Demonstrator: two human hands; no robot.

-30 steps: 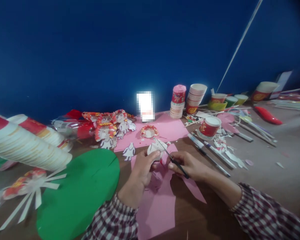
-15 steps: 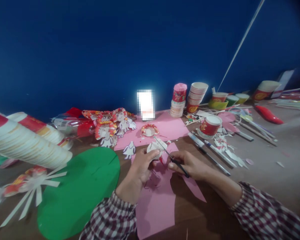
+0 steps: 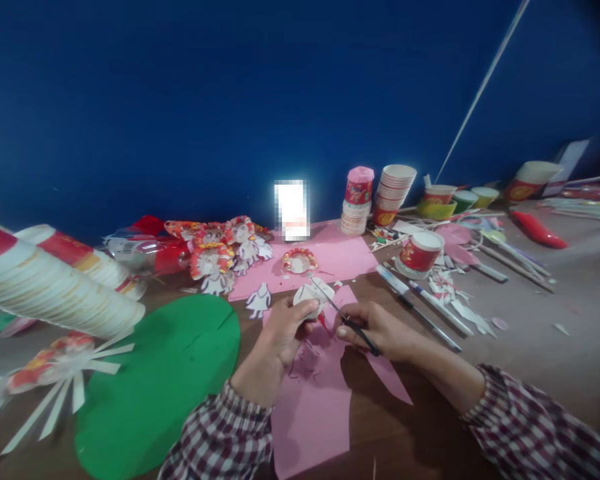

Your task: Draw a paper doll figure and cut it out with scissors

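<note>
Between the fingers and thumb of my left hand [image 3: 287,333] is a white paper piece [image 3: 307,293], held above pink paper [image 3: 313,427] with dark pen marks. My right hand [image 3: 373,333] grips black-handled craft scissors [image 3: 359,335], whose narrow blades reach up and left across the paper piece. A small red bit [image 3: 323,320] shows just under the piece. Left of my left hand lies a white dress-shaped cutout [image 3: 259,301] outlined in purple. A round red-and-yellow rimmed paper face [image 3: 300,261] lies beyond the blades.
A large green oval [image 3: 165,380] and tilted stacks of paper cups [image 3: 65,287] are on the left. Cup stacks [image 3: 396,183], a red cup [image 3: 421,251], pens [image 3: 440,307] and white scraps [image 3: 473,317] are on the right. Finished paper dolls [image 3: 215,253] sit at the back.
Almost nothing differs. Both hands, the scissors and the white paper piece stay in nearly the same place.
</note>
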